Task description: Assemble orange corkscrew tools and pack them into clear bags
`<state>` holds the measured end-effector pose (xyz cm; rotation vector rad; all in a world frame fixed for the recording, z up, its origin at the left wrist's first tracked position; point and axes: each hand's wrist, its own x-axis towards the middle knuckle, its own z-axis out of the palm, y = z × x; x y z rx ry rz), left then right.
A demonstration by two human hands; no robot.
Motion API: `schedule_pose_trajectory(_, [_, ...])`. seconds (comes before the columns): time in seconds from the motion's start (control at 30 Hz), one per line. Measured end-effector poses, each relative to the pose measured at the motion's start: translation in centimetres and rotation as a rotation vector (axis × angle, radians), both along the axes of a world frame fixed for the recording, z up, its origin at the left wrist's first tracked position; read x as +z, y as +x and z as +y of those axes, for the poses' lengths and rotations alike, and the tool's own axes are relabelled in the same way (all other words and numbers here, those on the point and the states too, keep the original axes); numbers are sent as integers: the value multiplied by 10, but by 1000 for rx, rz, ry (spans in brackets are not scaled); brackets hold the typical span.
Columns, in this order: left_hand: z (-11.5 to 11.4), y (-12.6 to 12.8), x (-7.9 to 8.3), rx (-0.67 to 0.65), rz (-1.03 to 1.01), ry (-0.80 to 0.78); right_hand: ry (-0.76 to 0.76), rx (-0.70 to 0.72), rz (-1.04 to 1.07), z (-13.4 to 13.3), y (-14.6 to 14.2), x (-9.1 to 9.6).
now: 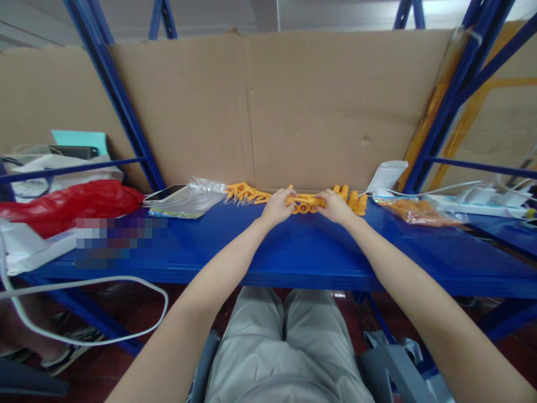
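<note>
Between left hand [276, 207] and right hand [335, 206], orange piece [306, 200] has ends covered.

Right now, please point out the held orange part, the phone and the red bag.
orange part [305, 200]: head view, bare middle.
phone [166, 192]: head view, dark screen.
red bag [71, 204]: head view, its middle.

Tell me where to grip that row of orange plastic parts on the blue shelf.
Probably by its two ends. The row of orange plastic parts lies crosswise on the blue shelf, close to the cardboard wall behind it. So come in from the front and the sides, one hand per end, as the left hand and right hand hold it.
</note>
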<state>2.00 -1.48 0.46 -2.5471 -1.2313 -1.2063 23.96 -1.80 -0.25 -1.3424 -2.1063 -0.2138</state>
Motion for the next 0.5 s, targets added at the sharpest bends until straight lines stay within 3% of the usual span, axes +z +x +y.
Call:
schedule_pose_trajectory(0.2, [2, -7, 0, 34, 4, -150, 8, 46, 88, 2, 2, -1])
schedule_pose_trajectory(0.5, [1, -9, 0, 2, -165, -355, -169, 191, 391, 9, 9, -5])
